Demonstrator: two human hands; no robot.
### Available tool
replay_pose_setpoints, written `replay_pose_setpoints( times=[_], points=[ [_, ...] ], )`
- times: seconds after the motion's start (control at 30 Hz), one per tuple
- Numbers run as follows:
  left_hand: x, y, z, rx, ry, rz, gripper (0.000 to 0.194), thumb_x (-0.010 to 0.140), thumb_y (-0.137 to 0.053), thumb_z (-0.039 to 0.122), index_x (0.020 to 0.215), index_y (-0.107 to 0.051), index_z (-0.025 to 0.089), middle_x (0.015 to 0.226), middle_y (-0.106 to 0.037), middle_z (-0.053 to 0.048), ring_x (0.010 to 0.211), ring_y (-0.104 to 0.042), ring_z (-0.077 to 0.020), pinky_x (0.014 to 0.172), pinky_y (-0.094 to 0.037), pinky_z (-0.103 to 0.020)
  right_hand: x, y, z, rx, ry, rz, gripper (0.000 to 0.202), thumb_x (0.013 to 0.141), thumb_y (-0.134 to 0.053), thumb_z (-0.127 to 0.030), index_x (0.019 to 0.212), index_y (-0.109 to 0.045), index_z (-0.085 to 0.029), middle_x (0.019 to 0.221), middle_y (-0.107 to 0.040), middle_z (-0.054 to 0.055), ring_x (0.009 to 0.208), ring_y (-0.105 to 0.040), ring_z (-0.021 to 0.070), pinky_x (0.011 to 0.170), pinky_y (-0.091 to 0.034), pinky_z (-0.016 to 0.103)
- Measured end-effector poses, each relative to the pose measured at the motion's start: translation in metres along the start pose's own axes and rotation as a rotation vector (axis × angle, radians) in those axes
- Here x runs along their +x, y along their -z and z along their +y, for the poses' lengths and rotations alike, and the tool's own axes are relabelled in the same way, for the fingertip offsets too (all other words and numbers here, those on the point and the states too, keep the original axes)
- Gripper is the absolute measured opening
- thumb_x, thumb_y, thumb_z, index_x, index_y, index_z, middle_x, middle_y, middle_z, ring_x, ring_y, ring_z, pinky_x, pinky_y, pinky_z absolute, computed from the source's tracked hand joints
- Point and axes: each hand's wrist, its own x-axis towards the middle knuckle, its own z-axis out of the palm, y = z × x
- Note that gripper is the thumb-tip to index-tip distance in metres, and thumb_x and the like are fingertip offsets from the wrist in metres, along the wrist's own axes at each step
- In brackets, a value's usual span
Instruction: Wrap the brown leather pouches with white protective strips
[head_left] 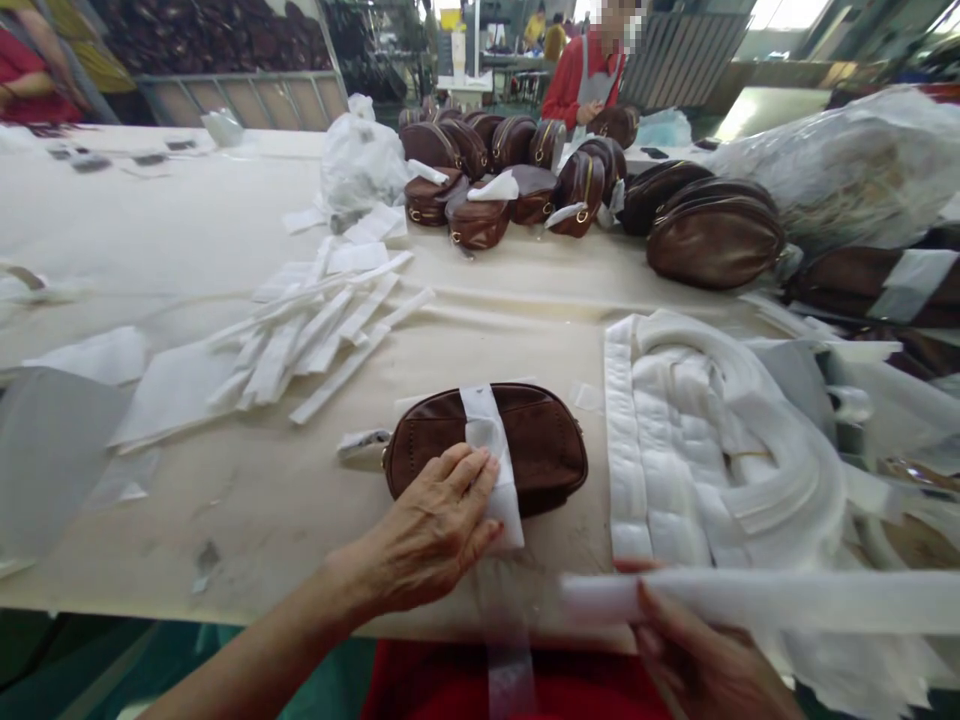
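Observation:
A brown leather pouch (547, 435) lies on the table in front of me, with a white paper band (480, 403) across its middle. My left hand (431, 525) rests flat on the band and the pouch's front, its fingers stretched out. At the lower right, my right hand (694, 645) is closed around a long white foam strip (825, 600), slightly blurred by motion. The strip runs out past the right edge of the view. Below the pouch, a clear strip (510, 660) hangs over the table edge.
Loose white strips (300, 345) are spread left of the pouch. A looped bundle of white foam (757, 460) lies to the right. Several brown bags (712, 235) and clear plastic wrapping (847, 160) stand farther back. A person in a red sleeve (566, 85) handles a bag across the table.

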Motion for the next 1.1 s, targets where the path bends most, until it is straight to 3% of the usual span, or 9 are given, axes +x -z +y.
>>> replay_pose_setpoints(
  times=[0.13,0.23,0.43,0.57,0.67,0.77,0.87,0.97,1.1],
  points=[
    [-0.004,0.009,-0.002,-0.118,-0.011,-0.139,0.063,0.080,-0.048,0.023,0.136,-0.032,0.002,0.135,-0.040,-0.022,0.127,-0.034,-0.0335,0.103,-0.041,-0.051,0.023,-0.074,-0.006,0.166,-0.105,-0.120,0.043,0.044,-0.088,-0.041,0.070,-0.070,-0.012,0.055,-0.060,0.000,0.050,-0.054,0.0090,0.045,-0.042,0.018],
    [-0.007,0.004,-0.004,-0.124,-0.009,-0.134,0.074,0.070,-0.051,0.014,0.139,-0.027,0.002,0.136,-0.038,-0.022,0.128,-0.031,-0.0347,0.104,-0.039,-0.053,0.029,-0.105,0.002,0.133,-0.181,-0.201,0.037,0.042,-0.087,-0.036,0.059,-0.066,-0.010,0.054,-0.062,0.002,0.049,-0.056,0.0095,0.046,-0.042,0.019],
    [-0.006,-0.003,-0.002,-0.079,0.015,-0.082,0.067,0.075,-0.049,0.011,0.138,-0.027,0.003,0.133,-0.038,-0.021,0.124,-0.033,-0.0334,0.103,-0.041,-0.052,0.047,-0.124,0.017,0.116,-0.409,-0.484,0.026,0.047,-0.074,-0.027,0.063,-0.067,-0.008,0.055,-0.063,0.003,0.051,-0.057,0.0095,0.050,-0.041,0.019],
    [-0.005,-0.004,-0.003,-0.051,0.002,-0.050,0.060,0.077,-0.047,0.008,0.135,-0.032,0.002,0.130,-0.041,-0.020,0.122,-0.034,-0.0322,0.102,-0.043,-0.050,0.054,-0.120,0.012,0.158,-0.445,-0.530,0.027,0.050,-0.069,-0.031,0.068,-0.067,-0.010,0.061,-0.064,0.003,0.054,-0.057,0.0108,0.051,-0.040,0.021],
    [-0.004,-0.009,-0.005,-0.007,-0.011,0.040,0.057,0.078,-0.042,0.002,0.134,-0.035,0.003,0.126,-0.045,-0.019,0.118,-0.038,-0.0297,0.099,-0.046,-0.048,0.048,-0.104,0.009,0.025,-0.242,-0.393,0.029,0.059,-0.066,-0.042,0.065,-0.066,-0.014,0.065,-0.064,0.003,0.061,-0.058,0.0154,0.058,-0.044,0.027],
    [-0.004,-0.013,-0.006,0.000,-0.030,0.066,0.056,0.079,-0.044,0.004,0.134,-0.036,0.003,0.124,-0.046,-0.019,0.117,-0.039,-0.0297,0.098,-0.047,-0.047,0.038,-0.077,0.003,-0.164,0.199,-0.186,0.025,0.068,-0.064,-0.042,0.078,-0.068,-0.019,0.082,-0.068,0.003,0.082,-0.060,0.0205,0.079,-0.047,0.032],
    [-0.004,-0.013,-0.007,0.017,-0.031,0.073,0.055,0.080,-0.045,0.005,0.135,-0.036,0.005,0.124,-0.049,-0.017,0.116,-0.041,-0.0291,0.097,-0.048,-0.045,0.034,-0.048,-0.015,-0.254,0.541,-0.134,0.026,0.077,-0.060,-0.036,0.099,-0.067,-0.025,0.104,-0.068,0.002,0.101,-0.059,0.0213,0.091,-0.045,0.032],
    [-0.003,-0.013,-0.007,0.029,-0.020,0.116,0.051,0.082,-0.043,0.003,0.133,-0.039,0.006,0.121,-0.052,-0.016,0.114,-0.044,-0.0272,0.095,-0.050,-0.043,0.038,-0.031,-0.042,-0.352,0.770,-0.179,0.013,0.081,-0.057,-0.032,0.087,-0.066,-0.023,0.102,-0.068,0.004,0.101,-0.061,0.0214,0.090,-0.047,0.032],
    [-0.003,-0.018,-0.005,0.091,-0.026,0.196,0.041,0.085,-0.039,0.004,0.126,-0.046,0.003,0.116,-0.056,-0.016,0.112,-0.047,-0.0260,0.095,-0.050,-0.040,0.048,-0.034,-0.069,-0.673,0.965,-0.159,0.014,0.084,-0.055,-0.025,0.094,-0.063,-0.021,0.080,-0.067,0.002,0.072,-0.064,0.0163,0.068,-0.053,0.027]
  ],
)
